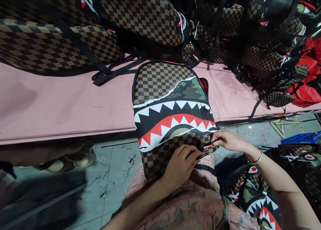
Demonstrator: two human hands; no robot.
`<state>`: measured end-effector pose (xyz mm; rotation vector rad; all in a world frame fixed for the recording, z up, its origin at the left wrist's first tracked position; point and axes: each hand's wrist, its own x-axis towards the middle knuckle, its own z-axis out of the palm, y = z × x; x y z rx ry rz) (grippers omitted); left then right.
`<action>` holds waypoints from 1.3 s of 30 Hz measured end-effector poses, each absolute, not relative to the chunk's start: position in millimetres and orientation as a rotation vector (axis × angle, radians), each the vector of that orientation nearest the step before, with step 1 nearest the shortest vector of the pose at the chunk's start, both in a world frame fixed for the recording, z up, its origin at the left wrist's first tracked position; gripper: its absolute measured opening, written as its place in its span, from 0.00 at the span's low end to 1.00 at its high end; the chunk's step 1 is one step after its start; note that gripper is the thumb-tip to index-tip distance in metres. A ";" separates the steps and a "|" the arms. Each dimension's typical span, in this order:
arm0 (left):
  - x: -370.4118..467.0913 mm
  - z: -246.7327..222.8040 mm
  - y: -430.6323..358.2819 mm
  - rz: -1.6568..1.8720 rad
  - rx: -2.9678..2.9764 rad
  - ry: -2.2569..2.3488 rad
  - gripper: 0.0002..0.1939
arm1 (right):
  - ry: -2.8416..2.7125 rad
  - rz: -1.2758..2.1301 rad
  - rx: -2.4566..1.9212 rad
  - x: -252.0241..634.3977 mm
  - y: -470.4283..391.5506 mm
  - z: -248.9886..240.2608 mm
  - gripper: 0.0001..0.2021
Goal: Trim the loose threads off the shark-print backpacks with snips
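Observation:
A backpack [175, 123] with a brown-and-black check, a camouflage patch and a printed shark mouth leans from the pink table edge onto my lap. My left hand [184, 163] lies on its lower front, the fingers bent together and gripping the material near the lower right. At the bag's lower right side my right hand [227, 140] is closed in a pinch on a small black piece [210, 143], beside a small red-and-white strip. Whether that piece is a zipper pull or a small tool, I cannot tell. The fingertips of the two hands are close together.
Several similar checked bags [145, 16] are piled along the back of the pink table [62, 103], their black straps hanging loose. Red material [307, 89] lies far right. More shark-print bags [260, 196] sit low at my right, near a blue crate [301, 138]. Scraps litter the floor.

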<state>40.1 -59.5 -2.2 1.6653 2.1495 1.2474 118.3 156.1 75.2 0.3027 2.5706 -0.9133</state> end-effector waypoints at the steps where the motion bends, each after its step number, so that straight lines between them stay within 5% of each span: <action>1: 40.2 -2.7 -59.6 1.250 1.661 2.148 0.10 | 2.581 -0.906 0.294 118.3 155.8 74.1 0.02; 12: 36.8 1.9 -61.1 1.432 1.549 2.097 0.09 | 2.685 -1.003 0.303 131.7 152.7 68.8 0.05; 19: 34.9 5.5 -60.7 1.377 1.517 2.106 0.09 | 2.744 -1.560 0.602 116.2 176.3 35.0 0.10; 27: -19.1 22.5 -39.5 1.079 1.477 1.950 0.09 | 3.211 -1.325 0.901 15.9 222.3 -8.3 0.09; 39: -167.9 -1.7 122.0 0.987 1.007 2.510 0.09 | 3.354 -1.016 1.306 -59.8 220.9 -36.2 0.11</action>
